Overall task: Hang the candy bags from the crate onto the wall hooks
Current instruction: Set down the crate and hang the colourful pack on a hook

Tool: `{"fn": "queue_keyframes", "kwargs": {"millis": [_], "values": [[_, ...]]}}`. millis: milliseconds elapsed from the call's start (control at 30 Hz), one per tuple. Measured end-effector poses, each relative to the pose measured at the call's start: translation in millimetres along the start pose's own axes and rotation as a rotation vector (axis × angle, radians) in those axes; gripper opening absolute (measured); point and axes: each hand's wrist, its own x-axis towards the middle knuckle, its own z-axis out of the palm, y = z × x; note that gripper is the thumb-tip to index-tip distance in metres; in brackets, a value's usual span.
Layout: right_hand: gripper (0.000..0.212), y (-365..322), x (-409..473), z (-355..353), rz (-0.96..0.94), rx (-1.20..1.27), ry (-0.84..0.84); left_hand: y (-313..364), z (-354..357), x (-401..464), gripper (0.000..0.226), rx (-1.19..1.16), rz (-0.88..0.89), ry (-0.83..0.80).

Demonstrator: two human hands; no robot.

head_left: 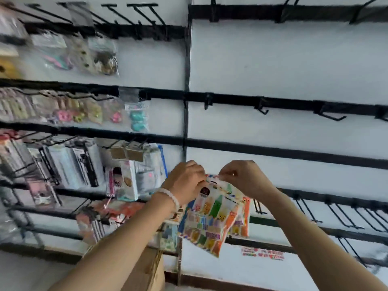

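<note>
Both your hands are up at the wall, working the top edge of the candy bags. Your left hand has its fingers curled onto the upper left corner of the bags, white bead bracelet on that wrist. Your right hand pinches the top edge from the right, fingertips bunched tight. The bags (bright cartoon print, at least two overlapping, exact count unclear) hang tilted below your hands, in front of the white wall panel. Whether the top is on a hook is hidden by your fingers. Empty black hooks sit on the rails to the right, well apart from the bags. Left panel holds hanging packaged goods, blurred. A cardboard box sits low, between your forearms.
</note>
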Motion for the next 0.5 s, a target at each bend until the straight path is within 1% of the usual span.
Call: {"fn": "queue_keyframes", "kwargs": {"millis": [67,100,200,233,400,500], "values": [[0.011,-25,18,-5,0.011,0.023,0.034,-25,-25,7,0.035,-0.027,0.010,0.068],[0.011,-37,27,-9,0.020,0.025,0.048,-36,-40,13,0.032,-0.021,0.012,0.100],[0.010,-63,49,-22,0.049,0.053,0.110,-60,-83,29,0.009,0.063,0.050,0.151],[0.010,-70,55,-27,0.054,0.057,0.129,-65,-96,34,0.006,0.089,0.068,0.179],[0.020,-102,85,-54,-0.019,0.027,0.215,-88,-138,55,0.003,0.164,0.056,0.310],[0.021,-113,99,-74,-0.053,0.043,0.264,-97,-156,71,0.003,0.171,0.048,0.367]]}}
